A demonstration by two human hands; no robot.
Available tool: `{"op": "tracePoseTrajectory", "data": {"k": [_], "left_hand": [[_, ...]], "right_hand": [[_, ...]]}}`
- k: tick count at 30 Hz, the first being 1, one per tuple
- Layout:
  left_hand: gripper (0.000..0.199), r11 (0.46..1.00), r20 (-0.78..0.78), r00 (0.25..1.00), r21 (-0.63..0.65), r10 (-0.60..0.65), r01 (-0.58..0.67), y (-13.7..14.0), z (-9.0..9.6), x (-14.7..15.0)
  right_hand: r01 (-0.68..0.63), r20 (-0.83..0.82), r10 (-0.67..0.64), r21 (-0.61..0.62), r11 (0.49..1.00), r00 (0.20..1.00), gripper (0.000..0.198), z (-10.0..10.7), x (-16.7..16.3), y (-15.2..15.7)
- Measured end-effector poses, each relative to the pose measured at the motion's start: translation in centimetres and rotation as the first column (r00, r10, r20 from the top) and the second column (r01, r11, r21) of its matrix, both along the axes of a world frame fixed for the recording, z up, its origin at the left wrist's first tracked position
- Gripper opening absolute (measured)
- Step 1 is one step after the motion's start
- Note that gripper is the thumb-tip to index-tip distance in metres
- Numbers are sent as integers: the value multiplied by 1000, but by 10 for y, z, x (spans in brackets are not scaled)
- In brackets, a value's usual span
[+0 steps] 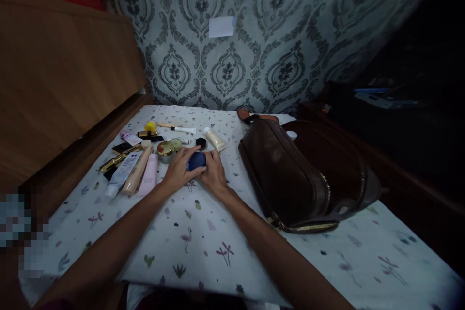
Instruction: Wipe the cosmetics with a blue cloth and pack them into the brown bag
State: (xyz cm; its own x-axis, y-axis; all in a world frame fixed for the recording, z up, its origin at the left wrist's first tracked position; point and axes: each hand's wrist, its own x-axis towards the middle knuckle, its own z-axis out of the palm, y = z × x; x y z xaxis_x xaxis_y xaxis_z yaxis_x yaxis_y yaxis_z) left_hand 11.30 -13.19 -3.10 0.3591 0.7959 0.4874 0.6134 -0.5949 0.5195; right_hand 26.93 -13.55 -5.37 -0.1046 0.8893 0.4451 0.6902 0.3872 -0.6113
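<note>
Both hands meet over the patterned cloth near the middle of the view. My left hand curls its fingers and thumb round a round dark-blue container. On its other side my right hand is closed against the same container; part of it is hidden behind the fingers. What the container holds cannot be made out. Just beyond the fingers sits a small black round jar, and a cream-coloured tube lies to its right. A gold-lidded round jar is close to my left hand.
Left of the hands lie a pink tube, a beige tube, a white tube and several other cosmetics. A dark brown leather bag with an open zip lies at right. A wooden cabinet borders the left; patterned wallpaper stands behind.
</note>
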Motion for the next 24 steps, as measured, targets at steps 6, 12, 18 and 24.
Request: {"op": "tracePoseTrajectory", "data": {"k": [6, 12, 18, 24], "left_hand": [[47, 997, -129, 991, 62, 45, -37, -3, 6, -2], [38, 998, -124, 992, 57, 29, -22, -4, 6, -1], [36, 997, -192, 979, 35, 69, -64, -4, 8, 0], [40, 989, -245, 961, -42, 130, -144, -5, 9, 3]], "right_hand": [[-62, 15, 64, -93, 994, 998, 43, 7, 0, -2], [-198, -107, 182, -156, 968, 977, 43, 11, 2, -1], [-49, -3, 49, -147, 988, 999, 35, 10, -6, -7], [38, 75, -28, -128, 991, 997, 28, 12, -10, -10]]}}
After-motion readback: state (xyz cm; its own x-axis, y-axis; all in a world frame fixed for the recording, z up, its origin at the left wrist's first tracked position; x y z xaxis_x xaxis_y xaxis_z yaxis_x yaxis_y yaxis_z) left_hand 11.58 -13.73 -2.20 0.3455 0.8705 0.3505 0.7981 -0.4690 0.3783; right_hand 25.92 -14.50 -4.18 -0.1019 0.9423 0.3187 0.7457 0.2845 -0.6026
